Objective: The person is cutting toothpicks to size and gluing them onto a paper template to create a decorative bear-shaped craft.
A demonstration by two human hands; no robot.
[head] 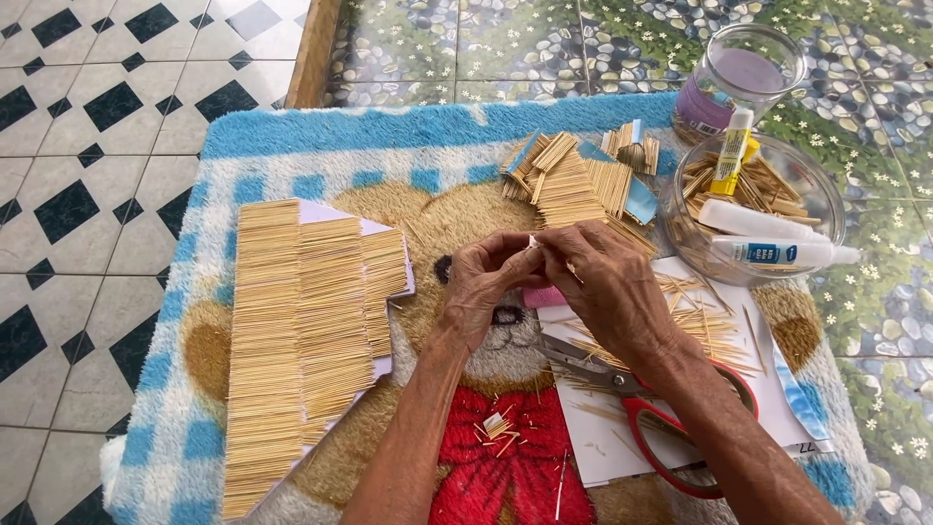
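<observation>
My left hand (483,284) and my right hand (604,282) meet over the middle of a fluffy mat (389,146) with a bear picture. Their fingertips pinch a small pale thing (533,242) between them; it is too small to tell what it is. Left of my hands lies a large sheet covered in rows of glued toothpicks (292,331). Just beyond my hands are smaller toothpick-covered panels (569,180). Under my right wrist lie red-handled scissors (641,413) on white paper (603,437) with loose toothpicks (705,326).
A clear glass bowl (821,194) at the right holds toothpicks, a yellow glue stick (731,156) and two white glue tubes (768,251). An empty glass jar (743,73) stands behind it. Tiled floor surrounds the mat; a wooden strip (311,49) runs at the top.
</observation>
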